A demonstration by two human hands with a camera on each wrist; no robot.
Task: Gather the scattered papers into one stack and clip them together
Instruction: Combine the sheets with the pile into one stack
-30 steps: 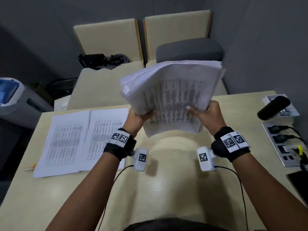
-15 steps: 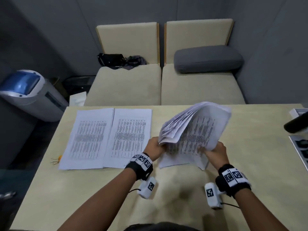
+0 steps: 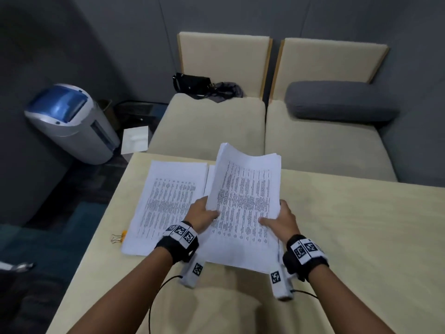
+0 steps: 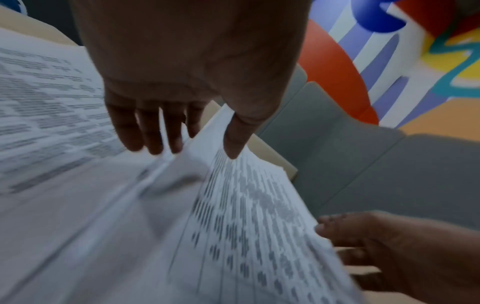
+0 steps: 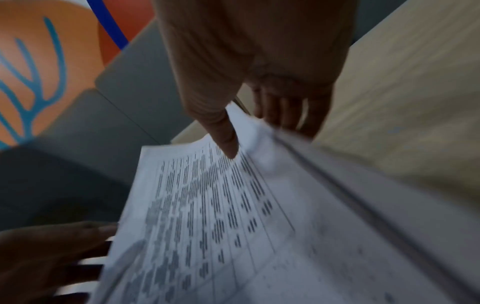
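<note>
A thick sheaf of printed papers (image 3: 245, 201) is held between both hands, tilted up at its far end over the beige table (image 3: 349, 237). My left hand (image 3: 202, 213) grips its left edge, thumb on top and fingers underneath (image 4: 145, 131). My right hand (image 3: 279, 218) grips the right edge the same way, thumb (image 5: 226, 135) lying on the print. More printed sheets (image 3: 168, 203) lie flat on the table to the left, partly under the sheaf. A binder clip (image 3: 118, 237) lies at the table's left edge beside those sheets.
Two beige seats (image 3: 216, 126) stand beyond the table; one holds a black bag (image 3: 192, 85), the other a grey cushion (image 3: 337, 102). A white-and-blue appliance (image 3: 69, 121) and a loose sheet (image 3: 134, 139) are on the floor to the left.
The sheaf has come down from chest height and moved left, now low over the flat sheets. Both hands kept their grip; the head view swung left.
</note>
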